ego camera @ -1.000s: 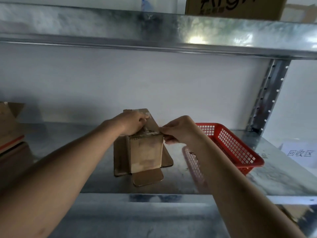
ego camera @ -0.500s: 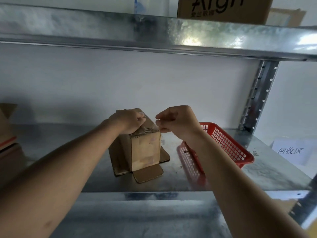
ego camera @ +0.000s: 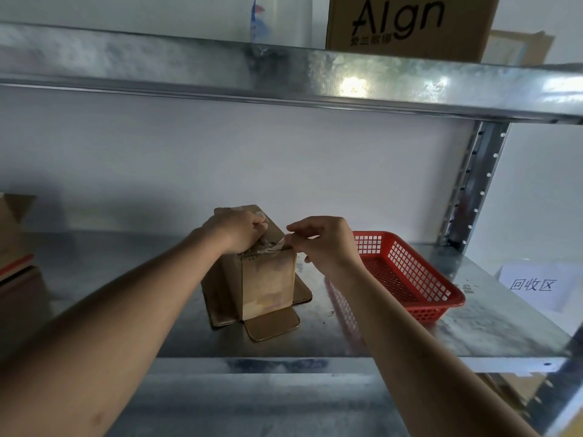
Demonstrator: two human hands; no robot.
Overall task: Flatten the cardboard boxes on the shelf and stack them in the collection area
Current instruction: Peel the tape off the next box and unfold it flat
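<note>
A small brown cardboard box (ego camera: 268,285) stands upright in the middle of the metal shelf (ego camera: 473,329), its bottom flaps splayed flat on the shelf. My left hand (ego camera: 236,230) presses down on the box's top, fingers curled over the near edge. My right hand (ego camera: 325,244) is just right of the top edge, pinching a strip of clear tape (ego camera: 279,244) that lifts off the box's top seam.
A red plastic basket (ego camera: 410,275) sits right of the box, partly behind my right forearm. A white paper sign (ego camera: 533,285) lies at the far right. More cardboard boxes (ego camera: 12,247) stand at the left edge. A printed box (ego camera: 407,23) rests on the upper shelf.
My right hand has lifted slightly and pulled rightward from the box's top corner, peeling the tape strip up. The left hand stays pressed on top.
</note>
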